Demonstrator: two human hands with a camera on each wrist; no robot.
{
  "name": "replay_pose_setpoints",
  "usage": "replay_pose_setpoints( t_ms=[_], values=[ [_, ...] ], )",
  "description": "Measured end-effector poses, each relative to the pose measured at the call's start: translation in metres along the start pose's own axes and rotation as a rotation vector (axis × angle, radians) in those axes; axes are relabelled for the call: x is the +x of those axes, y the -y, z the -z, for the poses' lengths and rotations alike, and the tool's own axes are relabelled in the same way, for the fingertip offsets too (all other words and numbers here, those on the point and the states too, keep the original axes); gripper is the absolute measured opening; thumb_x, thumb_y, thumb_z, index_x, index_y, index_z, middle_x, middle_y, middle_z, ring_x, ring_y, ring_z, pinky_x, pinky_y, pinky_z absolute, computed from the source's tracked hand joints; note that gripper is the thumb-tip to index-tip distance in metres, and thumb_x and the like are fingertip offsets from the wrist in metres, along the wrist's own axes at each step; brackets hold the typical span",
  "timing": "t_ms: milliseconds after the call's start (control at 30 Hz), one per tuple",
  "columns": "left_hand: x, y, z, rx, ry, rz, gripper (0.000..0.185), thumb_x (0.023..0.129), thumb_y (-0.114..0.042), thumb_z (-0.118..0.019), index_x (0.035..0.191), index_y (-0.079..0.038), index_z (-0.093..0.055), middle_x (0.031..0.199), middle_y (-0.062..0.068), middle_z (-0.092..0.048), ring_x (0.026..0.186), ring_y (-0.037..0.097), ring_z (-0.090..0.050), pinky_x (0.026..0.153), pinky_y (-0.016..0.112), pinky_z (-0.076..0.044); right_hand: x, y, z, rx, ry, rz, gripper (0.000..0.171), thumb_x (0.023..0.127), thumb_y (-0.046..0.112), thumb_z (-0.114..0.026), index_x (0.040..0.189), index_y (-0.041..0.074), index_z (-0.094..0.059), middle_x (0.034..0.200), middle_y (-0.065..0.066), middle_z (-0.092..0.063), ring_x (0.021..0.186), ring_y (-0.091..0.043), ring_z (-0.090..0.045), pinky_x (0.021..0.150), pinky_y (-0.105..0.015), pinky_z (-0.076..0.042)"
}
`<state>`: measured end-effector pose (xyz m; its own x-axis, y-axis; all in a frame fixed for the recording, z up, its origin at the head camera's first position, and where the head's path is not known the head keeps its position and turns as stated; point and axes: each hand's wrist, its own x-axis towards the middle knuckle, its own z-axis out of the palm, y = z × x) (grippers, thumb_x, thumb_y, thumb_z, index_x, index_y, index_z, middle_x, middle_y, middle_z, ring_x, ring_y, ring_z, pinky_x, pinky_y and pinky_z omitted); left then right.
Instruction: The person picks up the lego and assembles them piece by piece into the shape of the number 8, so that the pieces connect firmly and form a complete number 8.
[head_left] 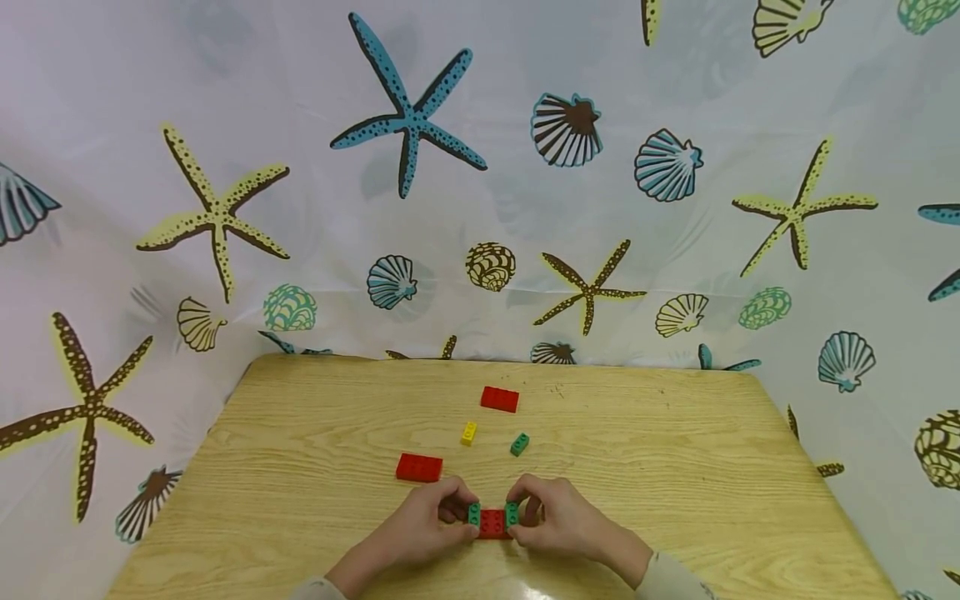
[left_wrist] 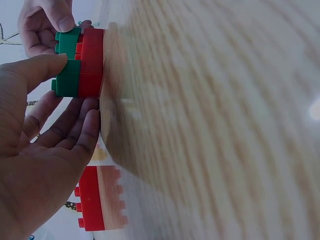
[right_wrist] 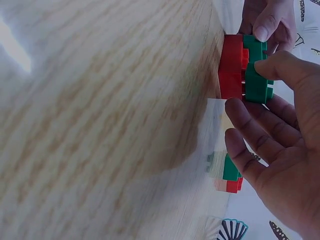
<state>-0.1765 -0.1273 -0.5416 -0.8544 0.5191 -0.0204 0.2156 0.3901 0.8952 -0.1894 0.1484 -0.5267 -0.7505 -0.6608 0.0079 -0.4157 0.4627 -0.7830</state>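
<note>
A red building brick (head_left: 492, 523) lies on the table near its front, studs up. My left hand (head_left: 427, 523) pinches a small green brick (head_left: 474, 513) between thumb and fingers at the red brick's left end. In the left wrist view this green brick (left_wrist: 68, 80) sits flush against the red one. At the opposite end, my right hand (head_left: 561, 522) pinches a second green brick (head_left: 512, 513). A narrow gap with red studs shows under that green brick (right_wrist: 256, 84) in the right wrist view.
Another red brick (head_left: 419, 467) lies just beyond my left hand. Farther back are a yellow brick (head_left: 468, 433), a loose green brick (head_left: 520, 444) and a red brick (head_left: 499, 399). A patterned curtain (head_left: 480, 208) hangs around the wooden table (head_left: 675, 467).
</note>
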Motion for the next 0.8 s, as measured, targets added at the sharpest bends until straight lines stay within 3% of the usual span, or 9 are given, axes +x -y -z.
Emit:
replay_pose_setpoints(
  t_ms=[800],
  values=[
    [0.0002, -0.0014, -0.0002, 0.007, 0.000, 0.002, 0.025, 0.094, -0.020, -0.080, 0.114, -0.010, -0.068, 0.110, 0.003, -0.071, 0.097, 0.016, -0.068, 0.084, 0.023, -0.056, 0.0001, 0.0029, -0.0029, -0.006, -0.009, 0.012, 0.021, 0.094, 0.017, -0.079, 0.111, 0.012, -0.069, 0.089, 0.000, -0.075, 0.078, 0.002, -0.065, 0.072, -0.018, -0.053]
  ],
)
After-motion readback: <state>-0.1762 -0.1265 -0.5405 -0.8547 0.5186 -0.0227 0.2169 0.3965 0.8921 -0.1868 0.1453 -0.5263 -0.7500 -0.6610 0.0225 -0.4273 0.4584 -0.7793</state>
